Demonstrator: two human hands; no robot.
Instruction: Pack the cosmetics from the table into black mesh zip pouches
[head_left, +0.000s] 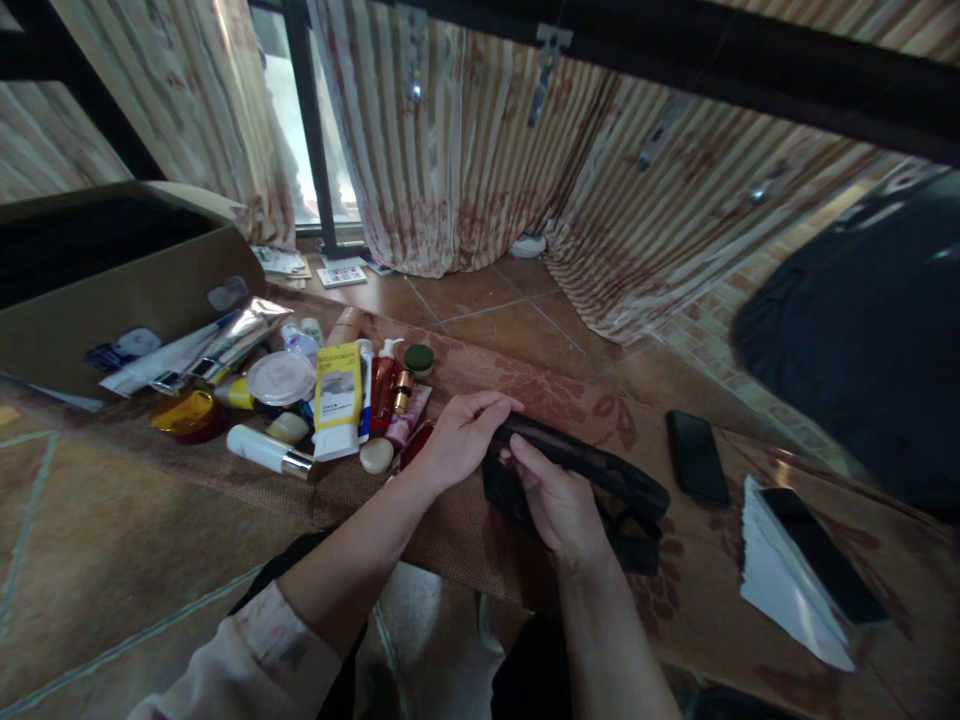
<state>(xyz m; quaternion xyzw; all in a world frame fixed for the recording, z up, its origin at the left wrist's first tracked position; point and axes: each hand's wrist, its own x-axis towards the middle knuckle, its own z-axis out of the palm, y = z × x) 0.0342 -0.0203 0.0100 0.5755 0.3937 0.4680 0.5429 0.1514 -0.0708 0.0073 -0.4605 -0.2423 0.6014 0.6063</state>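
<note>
Both hands grip a long, black, rolled bundle (600,465) that looks like folded fabric; its exact kind is unclear. My left hand (466,435) pinches its near-left end, with the fingertips partly hidden. My right hand (551,490) wraps it from below, thumb along its side. Loose black straps or fabric (637,552) hang beneath it onto the brown patterned tablecloth (442,535). Just left of my left hand lies a cluster of cosmetics, with a yellow and white tube (337,400), a red pump bottle (384,388) and a round white-lidded jar (280,378).
A cardboard box (150,300) with dark contents stands at the left. On the right lie a black phone (697,457) and a second phone (823,553) on white paper (784,590). Striped curtains (450,140) hang behind, and a dark rounded object (862,330) stands at the far right.
</note>
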